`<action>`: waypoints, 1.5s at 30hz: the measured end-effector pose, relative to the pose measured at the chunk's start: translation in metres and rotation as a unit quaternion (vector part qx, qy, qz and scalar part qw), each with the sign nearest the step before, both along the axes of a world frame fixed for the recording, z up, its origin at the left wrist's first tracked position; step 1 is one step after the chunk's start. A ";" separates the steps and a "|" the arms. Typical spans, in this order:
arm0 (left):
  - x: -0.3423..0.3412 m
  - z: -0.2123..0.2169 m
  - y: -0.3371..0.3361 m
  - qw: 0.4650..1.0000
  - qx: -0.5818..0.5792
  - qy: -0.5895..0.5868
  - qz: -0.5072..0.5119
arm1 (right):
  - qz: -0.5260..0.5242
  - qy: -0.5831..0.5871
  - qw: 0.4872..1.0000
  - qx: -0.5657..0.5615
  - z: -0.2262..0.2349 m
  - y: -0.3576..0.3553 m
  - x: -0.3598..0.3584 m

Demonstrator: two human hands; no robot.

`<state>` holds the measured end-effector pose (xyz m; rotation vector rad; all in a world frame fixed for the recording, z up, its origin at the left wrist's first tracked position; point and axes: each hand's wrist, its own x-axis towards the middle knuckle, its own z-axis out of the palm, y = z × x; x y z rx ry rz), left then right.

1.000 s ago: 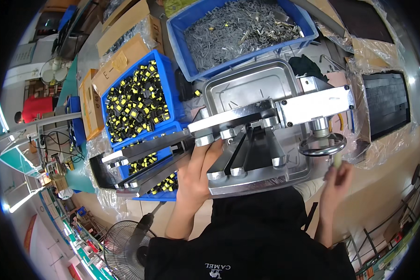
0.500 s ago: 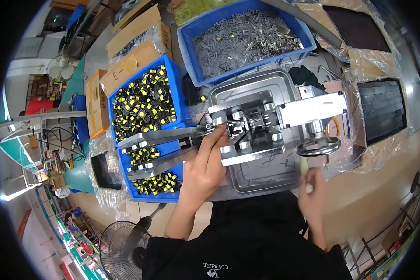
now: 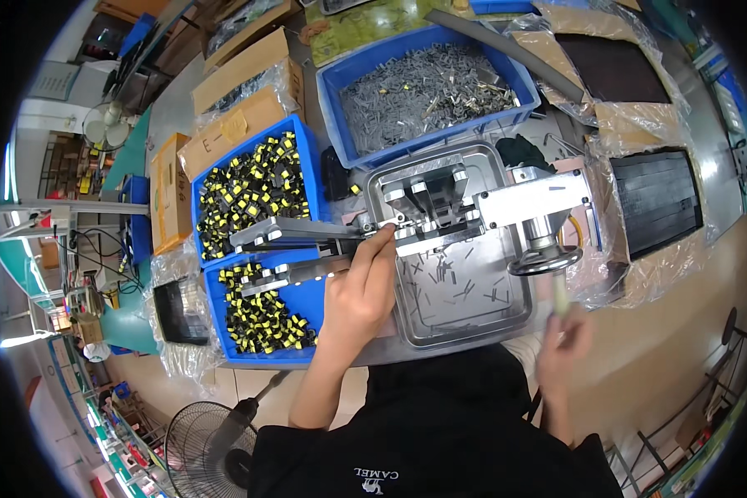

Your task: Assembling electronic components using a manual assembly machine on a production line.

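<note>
My left hand (image 3: 360,292) reaches up to the left end of a metal hand-cranked fixture (image 3: 440,228). Its fingers are close together with the tips pressed at the fixture's work spot, and they hide whatever is between them. Low on the right, my right hand (image 3: 563,342) is blurred by motion, its fingers closed round the pale handle (image 3: 560,292) below the round chrome handwheel (image 3: 545,261). Beneath the fixture lies a steel tray (image 3: 465,325) with loose dark pins. Two metal rails (image 3: 295,231) run from the fixture out over the blue bins.
A blue bin (image 3: 314,178) of black-and-yellow parts stands left, with a second blue bin (image 3: 311,290) nearer me. Behind the fixture sits a larger blue bin (image 3: 365,153) of small grey pieces. An open carton (image 3: 656,199) with dark strips is at the right, a fan (image 3: 207,452) lower left.
The fixture's plates have turned, the near one swinging up, which bares more pins in the tray. My right hand has moved with the handle; my left hand stays at the fixture.
</note>
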<state>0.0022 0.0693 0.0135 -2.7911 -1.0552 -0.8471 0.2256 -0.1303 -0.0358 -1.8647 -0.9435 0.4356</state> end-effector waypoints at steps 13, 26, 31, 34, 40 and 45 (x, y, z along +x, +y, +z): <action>-0.003 -0.004 -0.001 1.000 -0.020 -0.010 0.002 | -0.086 0.017 0.996 0.034 0.002 0.004 0.014; 0.001 -0.004 -0.001 1.000 -0.011 -0.020 0.020 | -0.088 0.068 0.994 -0.009 -0.002 0.015 0.018; 0.003 -0.005 -0.002 1.000 -0.011 -0.022 0.016 | 0.047 0.146 0.987 -0.046 0.013 0.016 -0.023; 0.001 -0.005 0.000 1.000 -0.003 -0.029 0.011 | -0.046 0.116 0.992 0.017 0.018 0.015 -0.007; 0.001 -0.006 -0.002 1.000 0.000 -0.020 0.015 | -0.015 0.133 0.988 -0.082 -0.013 0.018 -0.004; -0.002 -0.010 -0.002 0.999 -0.016 -0.038 0.018 | -0.024 0.057 0.998 -0.001 0.019 0.013 -0.003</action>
